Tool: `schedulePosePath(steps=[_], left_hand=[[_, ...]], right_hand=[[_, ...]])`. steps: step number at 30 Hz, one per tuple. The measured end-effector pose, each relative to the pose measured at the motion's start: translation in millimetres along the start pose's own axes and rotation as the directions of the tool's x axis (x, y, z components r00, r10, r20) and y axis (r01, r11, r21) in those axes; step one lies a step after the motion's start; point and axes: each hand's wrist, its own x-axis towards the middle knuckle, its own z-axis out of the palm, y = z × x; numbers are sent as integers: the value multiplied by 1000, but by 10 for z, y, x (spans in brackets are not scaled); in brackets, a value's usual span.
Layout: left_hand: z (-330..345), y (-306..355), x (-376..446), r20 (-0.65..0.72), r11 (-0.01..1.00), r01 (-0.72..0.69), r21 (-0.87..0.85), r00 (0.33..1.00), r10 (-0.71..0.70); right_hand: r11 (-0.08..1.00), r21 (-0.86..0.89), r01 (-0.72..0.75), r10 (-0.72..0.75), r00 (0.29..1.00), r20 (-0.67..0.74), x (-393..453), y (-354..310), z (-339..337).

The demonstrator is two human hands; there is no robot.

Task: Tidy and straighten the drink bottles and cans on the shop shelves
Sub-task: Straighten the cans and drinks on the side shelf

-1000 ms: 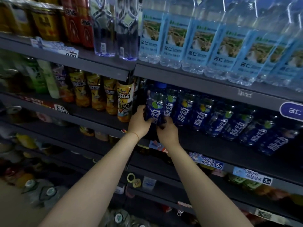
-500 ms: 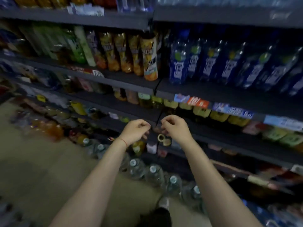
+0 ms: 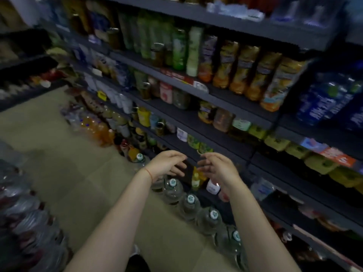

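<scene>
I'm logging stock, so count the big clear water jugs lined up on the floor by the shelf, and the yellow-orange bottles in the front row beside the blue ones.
Water jugs with caps showing: 5
Yellow-orange bottles: 4
Total: 9

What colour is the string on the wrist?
Red: a thin string on the left wrist, seen in the head view.

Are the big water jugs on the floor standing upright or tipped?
Upright: the water jugs stand in a row along the shelf base, caps pointing up at the camera. None lies on its side.
</scene>
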Motion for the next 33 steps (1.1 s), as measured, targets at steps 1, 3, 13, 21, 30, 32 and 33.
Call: schedulePosePath(steps=[1,3,13,21,30,32,33], left_hand=[[-302,-88,40,-31,997,15,-74,999,-18],[-923,-280,131,-96,980,37,-198,994,-57],[-2893,-1167,805,-375,835,113,-539,855,-358],[-3558,-1184,1852,-270,772,210,-600,855,-443],[-3996,-1236,3465,-66,755,407,-515,858,-509],[-3984,-1307,3810,4,744,454,-490,855,-519],[-3968,-1347,3974,33,741,477,-472,850,-526]], right_hand=[[998,49,-39,37,999,34,142,-18,284],[984,113,-137,128,988,86,451,-36,890],[841,263,-472,463,881,98,1562,160,3047],[773,375,-512,554,832,-5,2973,182,3708],[821,304,-483,560,785,-266,4633,464,3874],[831,300,-468,554,742,-377,4922,562,3805],[839,289,-461,544,724,-423,5046,593,3771]])
